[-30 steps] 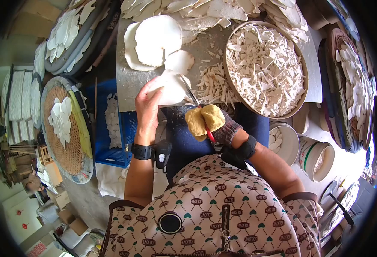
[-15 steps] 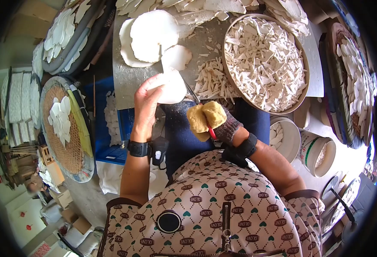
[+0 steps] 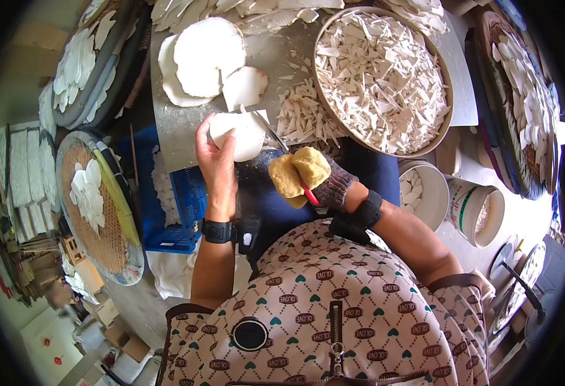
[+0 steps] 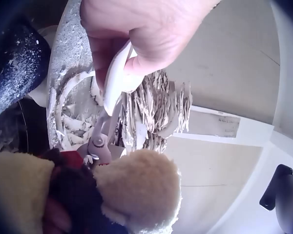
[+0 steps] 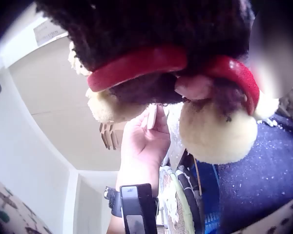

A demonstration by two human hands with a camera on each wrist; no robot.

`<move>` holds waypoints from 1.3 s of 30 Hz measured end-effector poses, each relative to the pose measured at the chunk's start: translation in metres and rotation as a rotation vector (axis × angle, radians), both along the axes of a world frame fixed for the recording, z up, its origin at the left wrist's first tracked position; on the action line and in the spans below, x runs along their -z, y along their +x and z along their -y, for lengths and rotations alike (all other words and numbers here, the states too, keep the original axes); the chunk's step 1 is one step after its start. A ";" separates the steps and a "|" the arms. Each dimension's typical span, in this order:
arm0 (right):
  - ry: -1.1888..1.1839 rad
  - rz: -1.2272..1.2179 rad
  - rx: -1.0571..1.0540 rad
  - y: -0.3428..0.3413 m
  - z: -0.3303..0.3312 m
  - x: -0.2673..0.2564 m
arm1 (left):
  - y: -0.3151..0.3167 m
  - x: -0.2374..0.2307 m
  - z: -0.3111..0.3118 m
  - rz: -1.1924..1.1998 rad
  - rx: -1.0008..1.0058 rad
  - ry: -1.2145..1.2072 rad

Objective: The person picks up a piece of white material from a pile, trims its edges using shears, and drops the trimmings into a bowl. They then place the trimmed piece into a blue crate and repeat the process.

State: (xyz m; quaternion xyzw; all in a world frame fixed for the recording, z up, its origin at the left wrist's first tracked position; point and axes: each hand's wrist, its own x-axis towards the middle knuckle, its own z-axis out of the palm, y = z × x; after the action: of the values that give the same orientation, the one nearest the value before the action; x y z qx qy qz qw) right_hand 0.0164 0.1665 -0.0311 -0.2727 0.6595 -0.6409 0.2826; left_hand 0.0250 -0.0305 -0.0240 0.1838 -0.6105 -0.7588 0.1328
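Note:
Between thumb and fingers, the left hand (image 3: pixel 218 170) pinches a thin white disc (image 3: pixel 247 136) above the table's near edge; in the left wrist view the disc (image 4: pixel 118 73) is seen nearly edge-on. The right hand (image 3: pixel 332 185), in a dark knitted glove with yellow foam pads (image 3: pixel 300 171), grips red-handled shears (image 4: pixel 98 144). Their blades point at the disc's right edge, where a small pointed piece stands out. The right wrist view shows the red handles (image 5: pixel 141 66) round the gloved fingers. Whether the blades touch the disc cannot be told.
A round tray (image 3: pixel 450 109) of white chips stands at the table's right, with loose chips (image 3: pixel 305 112) beside it. Larger white discs (image 3: pixel 210 48) lie at the left. A blue crate (image 3: pixel 186 209) is below left, buckets (image 3: pixel 446 199) below right.
The disc has turned in the left hand and shows a pointed piece at its right edge. The table and tray have shifted up and left in the head view. The right hand still grips the shears.

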 end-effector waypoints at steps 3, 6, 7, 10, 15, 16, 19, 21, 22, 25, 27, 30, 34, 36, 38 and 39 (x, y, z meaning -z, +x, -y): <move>0.024 0.097 -0.050 0.002 -0.006 0.010 | -0.001 -0.006 0.008 0.057 0.089 -0.009; 0.141 -0.127 -0.008 0.004 -0.010 0.010 | -0.004 -0.015 0.017 0.069 0.158 -0.090; 0.182 -0.144 -0.003 0.004 -0.014 0.005 | -0.005 -0.019 0.017 0.073 0.180 -0.117; 0.183 -0.205 0.052 0.010 -0.019 0.005 | -0.008 -0.031 0.010 0.077 0.209 -0.143; 0.267 -0.276 0.052 0.021 -0.045 0.014 | -0.037 -0.068 0.017 0.255 0.705 -0.234; 0.297 -0.234 0.036 0.025 -0.050 0.022 | -0.054 -0.073 0.012 0.228 0.930 -0.422; 0.369 -0.106 -0.028 0.042 -0.052 0.041 | -0.102 -0.121 -0.053 -0.224 1.255 -0.970; 0.354 -0.205 -0.039 0.045 -0.051 0.037 | -0.098 -0.176 -0.119 -0.262 1.292 -0.022; 0.360 -0.209 -0.044 0.045 -0.050 0.035 | -0.092 -0.206 -0.148 -0.516 1.174 0.072; 0.225 -0.253 0.025 0.047 -0.052 0.042 | -0.105 -0.229 -0.127 -0.601 1.234 -0.201; 0.177 -0.312 0.065 0.044 -0.057 0.027 | -0.110 -0.198 -0.089 -0.320 0.998 -0.395; 0.083 -0.226 0.069 0.044 -0.056 0.029 | -0.108 -0.098 0.002 0.162 0.611 -0.535; 0.024 -0.127 0.065 0.044 -0.052 0.037 | -0.082 -0.008 0.044 0.200 0.319 -0.832; -0.004 -0.065 0.038 0.042 -0.049 0.031 | -0.074 -0.013 0.022 0.184 0.221 -1.279; 0.019 -0.028 0.005 0.037 -0.047 0.019 | -0.079 -0.012 0.000 0.143 0.167 -1.545; 0.058 -0.015 -0.014 0.036 -0.048 0.009 | -0.080 -0.007 -0.006 0.119 0.133 -1.626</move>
State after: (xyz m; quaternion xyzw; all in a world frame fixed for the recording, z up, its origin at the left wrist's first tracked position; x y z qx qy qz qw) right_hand 0.0528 0.2146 -0.0403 -0.2738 0.6778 -0.6176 0.2900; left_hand -0.0547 -0.0245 -0.0175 0.0335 -0.9858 -0.0743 0.1467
